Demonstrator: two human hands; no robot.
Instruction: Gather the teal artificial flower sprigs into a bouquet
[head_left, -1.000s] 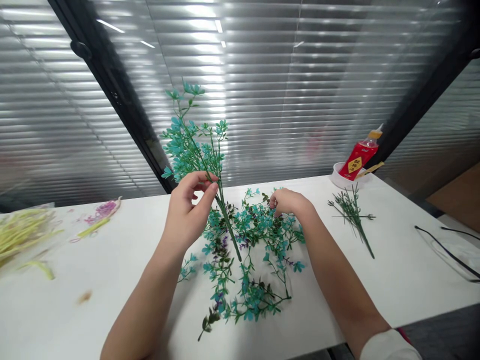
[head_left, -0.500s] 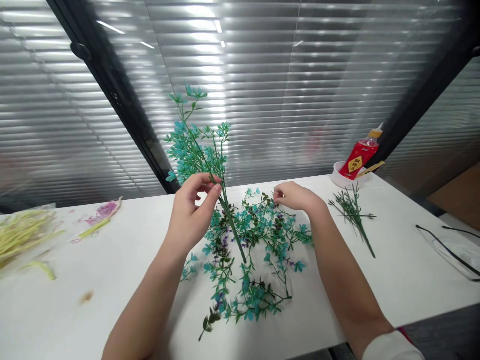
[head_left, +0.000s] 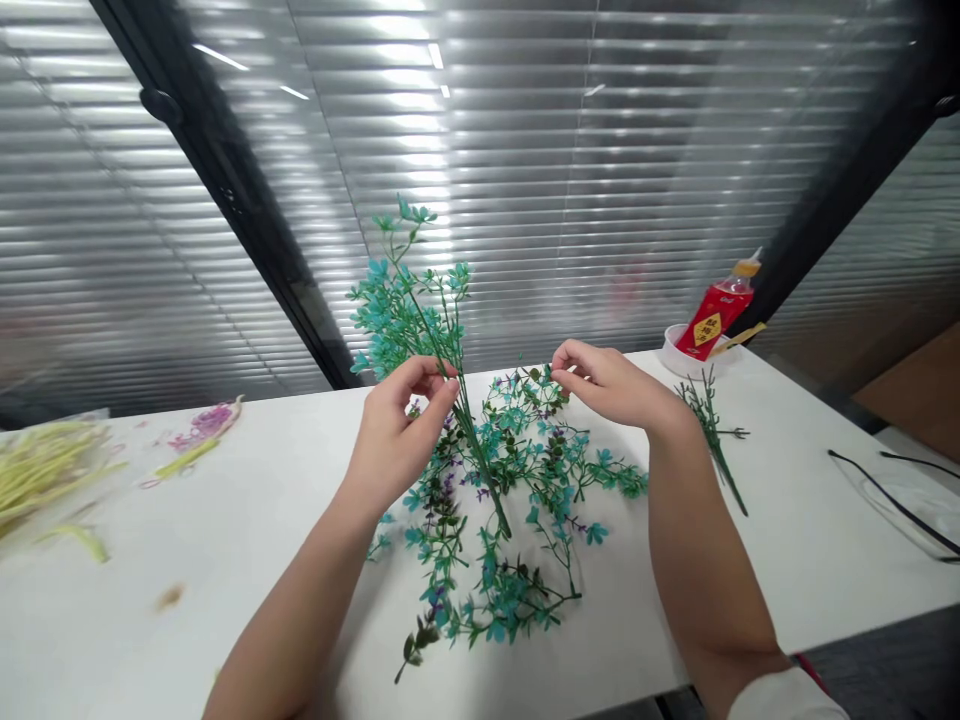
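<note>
My left hand [head_left: 409,420] is closed in a pinch around an upright, slightly tilted bunch of artificial teal flowers [head_left: 397,310]. Its green stems run down past my fingers, their ends just over the pile. To the right, my right hand [head_left: 600,380] has thumb and forefinger pinched at the far edge of the pile, on the tip of an artificial flower sprig [head_left: 536,385]; the exact grip is small and partly hidden. Below and between both hands spreads a loose pile of teal sprigs [head_left: 510,595] mixed with dark-leaved, purple-flowered ones [head_left: 442,505].
Bare green stems [head_left: 716,440] lie right of my right forearm. Behind them, a red bottle [head_left: 712,318] leans in a white tub [head_left: 671,350]. Glasses [head_left: 892,500] rest at the right edge. Yellow-green stems in plastic [head_left: 49,465] and purple bits [head_left: 202,425] are at the left. Window blinds stand behind.
My left hand and the bunch have shifted slightly right and down. My right hand has risen a little, and sprigs in the pile have moved, one reaching farther right.
</note>
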